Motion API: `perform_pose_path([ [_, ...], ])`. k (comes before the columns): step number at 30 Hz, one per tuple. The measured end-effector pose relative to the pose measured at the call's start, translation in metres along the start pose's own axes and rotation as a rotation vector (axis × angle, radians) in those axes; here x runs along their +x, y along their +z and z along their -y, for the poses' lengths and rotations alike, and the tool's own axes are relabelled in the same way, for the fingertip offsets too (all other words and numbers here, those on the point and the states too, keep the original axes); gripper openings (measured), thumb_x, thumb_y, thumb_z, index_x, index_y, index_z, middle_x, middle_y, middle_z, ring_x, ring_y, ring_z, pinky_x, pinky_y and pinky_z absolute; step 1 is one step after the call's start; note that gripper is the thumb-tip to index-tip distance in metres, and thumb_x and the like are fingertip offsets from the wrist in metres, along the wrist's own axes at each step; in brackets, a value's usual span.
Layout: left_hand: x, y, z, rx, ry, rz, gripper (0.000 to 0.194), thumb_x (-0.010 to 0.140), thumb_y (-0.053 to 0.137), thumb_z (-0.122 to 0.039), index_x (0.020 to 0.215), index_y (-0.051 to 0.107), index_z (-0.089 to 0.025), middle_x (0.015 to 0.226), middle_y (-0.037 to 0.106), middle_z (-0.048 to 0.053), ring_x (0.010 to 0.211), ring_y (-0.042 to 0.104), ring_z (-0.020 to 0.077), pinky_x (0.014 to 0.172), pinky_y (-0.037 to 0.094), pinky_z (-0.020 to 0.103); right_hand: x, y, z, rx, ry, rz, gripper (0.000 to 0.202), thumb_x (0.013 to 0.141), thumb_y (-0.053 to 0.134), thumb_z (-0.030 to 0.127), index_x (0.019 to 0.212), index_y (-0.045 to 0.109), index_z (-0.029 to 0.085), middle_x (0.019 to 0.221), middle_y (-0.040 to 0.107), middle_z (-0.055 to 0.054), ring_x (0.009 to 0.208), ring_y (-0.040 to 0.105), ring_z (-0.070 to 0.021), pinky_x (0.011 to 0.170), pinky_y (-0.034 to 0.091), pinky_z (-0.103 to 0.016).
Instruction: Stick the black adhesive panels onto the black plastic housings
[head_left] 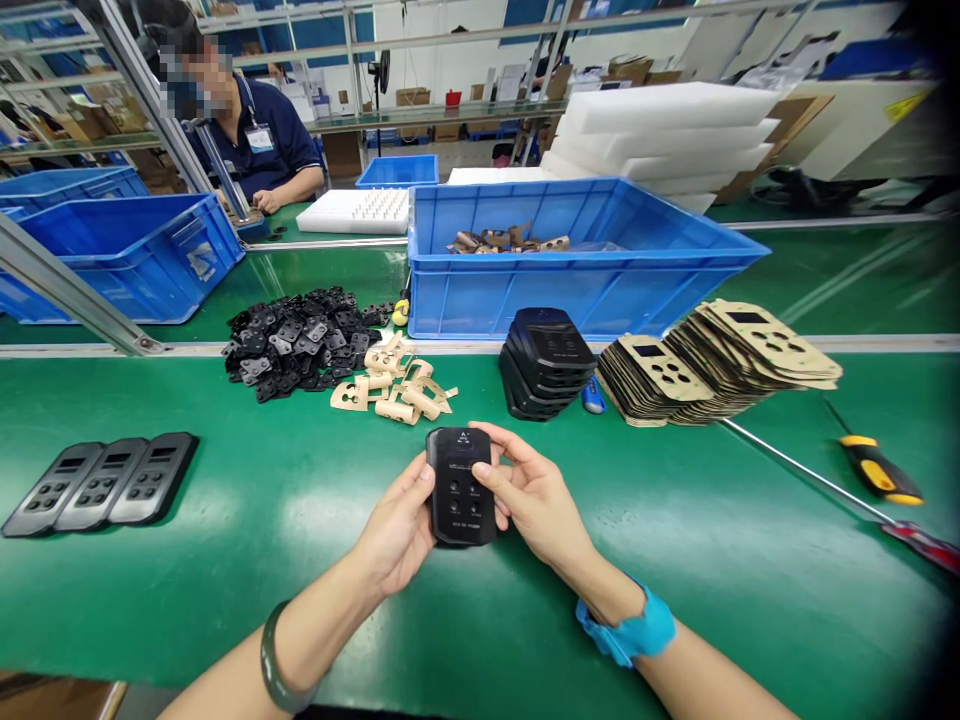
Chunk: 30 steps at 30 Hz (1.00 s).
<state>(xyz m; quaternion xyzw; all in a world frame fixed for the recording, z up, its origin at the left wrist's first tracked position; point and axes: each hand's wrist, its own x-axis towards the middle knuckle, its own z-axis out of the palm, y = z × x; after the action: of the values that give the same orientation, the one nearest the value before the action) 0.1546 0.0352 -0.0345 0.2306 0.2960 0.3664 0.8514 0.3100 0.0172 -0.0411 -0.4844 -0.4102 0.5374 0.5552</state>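
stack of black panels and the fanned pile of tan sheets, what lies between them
In the head view, a small blue cylinder lies on the green belt, between the stack of black panels and the fanned pile of tan sheets.

Factory assembly line, green conveyor belt point(225, 560), blue crates point(585, 270)

Panel stack point(546, 362) before crate point(585, 262)

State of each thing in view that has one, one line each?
black panel: held upright above the belt by both hands
left hand: gripping the panel's left edge
right hand: gripping its right edge, thumb on its face
blue crate: open, brown pieces inside
stack of black panels: leaning
yellow-handled screwdriver: lying flat
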Motion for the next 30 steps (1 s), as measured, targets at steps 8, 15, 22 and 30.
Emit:
perform_pose_path([
  [8, -0.0001, -0.0015, 0.0019, 0.007, -0.006, -0.043, 0.044, 0.088, 0.058, -0.030, 0.129, 0.050, -0.018, 0.113, 0.065, 0.011, 0.096, 0.062, 0.0221, 0.084, 0.049, 0.036, -0.0019, 0.0010, -0.0008, -0.157, -0.010, 0.005, 0.053, 0.079, 0.069, 0.037, 0.127, 0.052, 0.022, 0.072, 0.044, 0.006, 0.038, 0.047, -0.0038, 0.032, 0.040, -0.017],
  [15, -0.0005, -0.0001, 0.0036, 0.021, 0.002, -0.079, 0.044, 0.086, 0.061, -0.031, 0.128, 0.051, -0.018, 0.108, 0.065, 0.010, 0.093, 0.062, 0.0214, 0.082, 0.048, 0.035, -0.0023, 0.0006, -0.0016, -0.223, -0.060, -0.008, 0.049, 0.080, 0.066, 0.037, 0.126, 0.054, 0.026, 0.083, 0.043, 0.004, 0.039, 0.048, -0.0020, 0.031, 0.041, -0.015],
  [22, 0.0004, -0.0007, 0.0030, 0.020, 0.017, -0.055, 0.041, 0.089, 0.057, -0.033, 0.126, 0.051, -0.019, 0.111, 0.065, 0.009, 0.098, 0.061, 0.0216, 0.085, 0.047, 0.034, -0.0021, -0.0004, -0.0035, -0.243, -0.075, -0.012, 0.047, 0.081, 0.066, 0.036, 0.126, 0.055, 0.027, 0.084, 0.041, 0.004, 0.040, 0.048, -0.0017, 0.030, 0.041, -0.016],
  [30, -0.0010, -0.0024, 0.0069, 0.237, 0.123, -0.007, 0.044, 0.084, 0.065, -0.027, 0.126, 0.052, -0.021, 0.117, 0.063, 0.007, 0.109, 0.055, 0.0214, 0.090, 0.043, 0.029, -0.0027, 0.0002, -0.0075, -0.271, -0.098, -0.025, 0.046, 0.083, 0.064, 0.036, 0.128, 0.054, 0.028, 0.086, 0.038, 0.004, 0.041, 0.047, -0.0021, 0.031, 0.042, -0.018],
])
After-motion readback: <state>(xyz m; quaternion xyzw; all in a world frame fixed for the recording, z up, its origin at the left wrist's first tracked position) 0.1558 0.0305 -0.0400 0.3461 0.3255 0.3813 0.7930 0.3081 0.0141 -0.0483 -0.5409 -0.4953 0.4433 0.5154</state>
